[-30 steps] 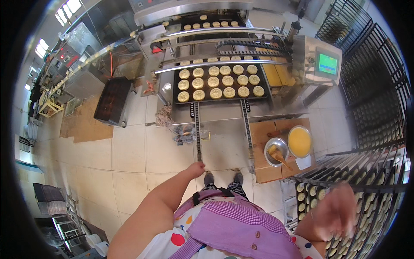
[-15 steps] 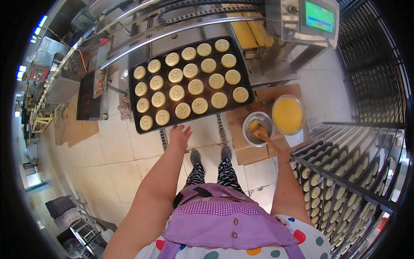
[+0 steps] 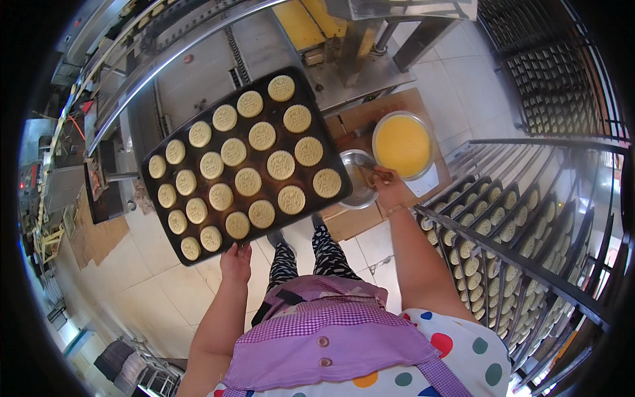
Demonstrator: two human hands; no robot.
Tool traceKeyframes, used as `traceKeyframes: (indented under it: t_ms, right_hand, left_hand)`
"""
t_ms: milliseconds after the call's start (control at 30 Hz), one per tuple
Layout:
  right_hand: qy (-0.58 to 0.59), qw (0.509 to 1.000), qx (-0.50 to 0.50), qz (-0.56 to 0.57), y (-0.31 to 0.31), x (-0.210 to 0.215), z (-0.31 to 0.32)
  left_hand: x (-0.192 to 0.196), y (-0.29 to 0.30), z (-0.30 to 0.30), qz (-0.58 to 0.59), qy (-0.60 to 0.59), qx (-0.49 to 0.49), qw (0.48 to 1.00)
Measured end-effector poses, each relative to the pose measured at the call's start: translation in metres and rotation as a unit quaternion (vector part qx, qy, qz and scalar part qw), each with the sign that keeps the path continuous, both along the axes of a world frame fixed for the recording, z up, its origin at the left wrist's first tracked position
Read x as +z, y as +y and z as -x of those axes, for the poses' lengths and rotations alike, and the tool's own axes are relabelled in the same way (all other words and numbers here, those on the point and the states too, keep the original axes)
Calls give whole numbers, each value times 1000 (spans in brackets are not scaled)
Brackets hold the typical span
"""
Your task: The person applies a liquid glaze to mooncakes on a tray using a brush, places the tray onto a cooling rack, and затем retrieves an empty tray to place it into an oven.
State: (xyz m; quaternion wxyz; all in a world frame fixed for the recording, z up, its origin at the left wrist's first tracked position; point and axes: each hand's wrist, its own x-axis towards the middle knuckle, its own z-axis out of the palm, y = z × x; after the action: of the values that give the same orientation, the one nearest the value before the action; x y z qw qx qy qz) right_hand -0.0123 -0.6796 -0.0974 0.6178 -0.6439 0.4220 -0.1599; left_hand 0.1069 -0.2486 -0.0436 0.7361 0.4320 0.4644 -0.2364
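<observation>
A dark baking tray (image 3: 221,162) bears several rows of round, pale, stamped pastries (image 3: 248,182). It lies slantwise in front of me. My left hand (image 3: 236,263) is at its near edge, fingers curled against the underside of the rim. To the right stands a metal bowl (image 3: 357,200) holding a pastry brush (image 3: 360,174). My right hand (image 3: 390,190) is at this bowl's right rim, fingers closed around the brush handle, which is mostly hidden. Just beyond it is a clear-rimmed bowl of yellow liquid (image 3: 402,144), like beaten egg.
Both bowls stand on cardboard (image 3: 350,223). At right, a metal rack (image 3: 503,255) holds trays of similar pastries; another dark rack (image 3: 562,86) stands farther back. A steel rail (image 3: 198,53) and chain conveyor (image 3: 235,49) run behind the tray.
My view has turned and shifted. The tray has come nearer to me, and my left hand has closed on its edge. My right hand has moved closer to the metal bowl.
</observation>
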Motion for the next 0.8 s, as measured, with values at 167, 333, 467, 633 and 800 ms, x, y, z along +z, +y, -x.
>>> traceKeyframes:
  t_ms: [167,333,467,633,800]
  right_hand:
    - [36,995,89,13,10,-29,-7]
    - [264,933,97,226,-23,-10,2]
    - [245,930,-66,266,-97,27,0]
    - [374,860,-54,344,-144,15,10]
    - [231,929,-165,240,-134,-3,17]
  left_hand:
    - [8,19,25,-19,59,-31,998]
    - [14,16,43,-8,93,-38,995]
    - [10,24,37,-8,89,-69,994]
    - [16,17,36,-13,86,-92,992]
    - [19,17,33,-11,81,-85,993]
